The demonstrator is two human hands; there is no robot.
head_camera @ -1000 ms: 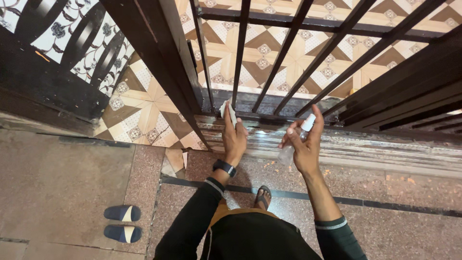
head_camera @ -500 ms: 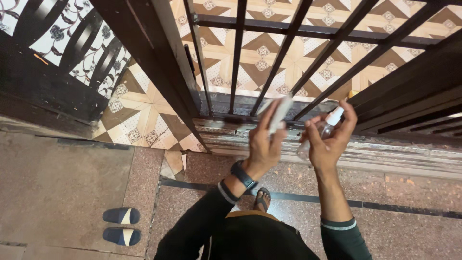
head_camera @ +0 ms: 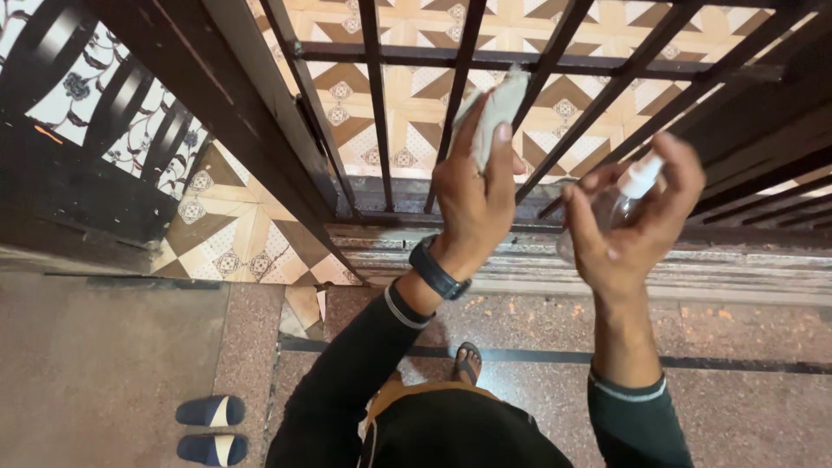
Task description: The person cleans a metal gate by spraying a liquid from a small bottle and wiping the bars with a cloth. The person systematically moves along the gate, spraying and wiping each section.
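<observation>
My left hand (head_camera: 474, 192) is raised in front of a dark metal gate (head_camera: 378, 121) and grips a folded grey-white cloth (head_camera: 497, 106) between thumb and fingers, its tip against an upright bar. A black watch sits on that wrist. My right hand (head_camera: 631, 227) holds a small clear spray bottle (head_camera: 622, 202) with a white nozzle, index finger curled over the top, to the right of the cloth and close to the bars.
A worn stone threshold (head_camera: 737, 277) runs under the gate. Patterned brown and cream tiles (head_camera: 416, 95) lie beyond the bars. A pair of dark blue slippers (head_camera: 211, 429) rests on the speckled floor at lower left. My sandalled foot (head_camera: 468, 362) shows below.
Both hands have risen from the gate's bottom rail up to the bars. The cloth moved up and to the right, and the bottle rose with the right hand.
</observation>
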